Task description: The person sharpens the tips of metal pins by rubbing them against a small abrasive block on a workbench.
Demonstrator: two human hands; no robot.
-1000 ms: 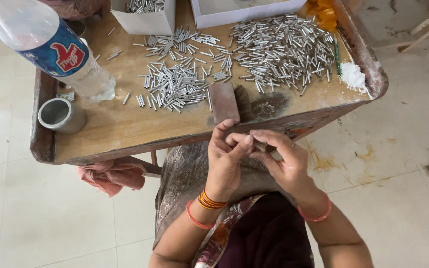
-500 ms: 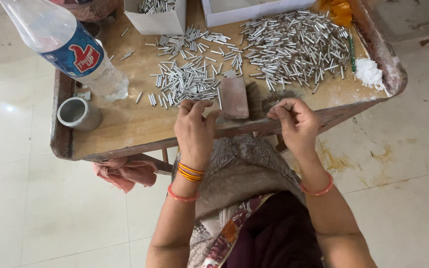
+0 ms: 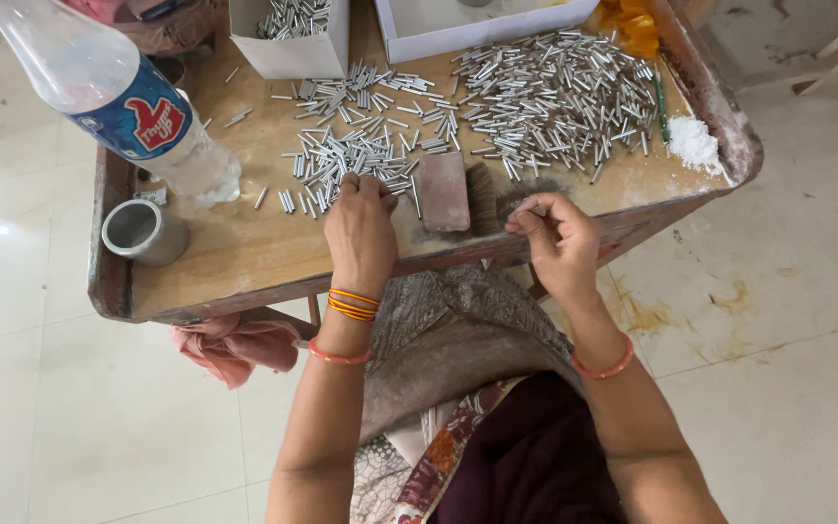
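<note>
Metal tubes (image 3: pixel 356 160), short and silver, lie under the fingertips of my left hand (image 3: pixel 361 231); the fingers are curled down onto the near edge of this heap, and I cannot tell if they already pinch one. My right hand (image 3: pixel 555 238) is at the front edge of the worktop (image 3: pixel 244 257), fingers closed narrow with thumb against forefinger; something thin may be between them, but it is too small to tell. Between my two hands lies a brush (image 3: pixel 463 194) with a reddish wooden block and dark bristles, just beside the left fingers. A bigger heap (image 3: pixel 560 92) of the same tubes is farther back on the right, and near it a small white powder pile (image 3: pixel 695 146). At the back stand two white boxes, the left box (image 3: pixel 293 39) with tubes inside. On the left a plastic bottle (image 3: pixel 118 97) lies tilted, and a metal cup (image 3: pixel 143 231) stands near the corner. A pink cloth (image 3: pixel 235 344) hangs under the worktop.
</note>
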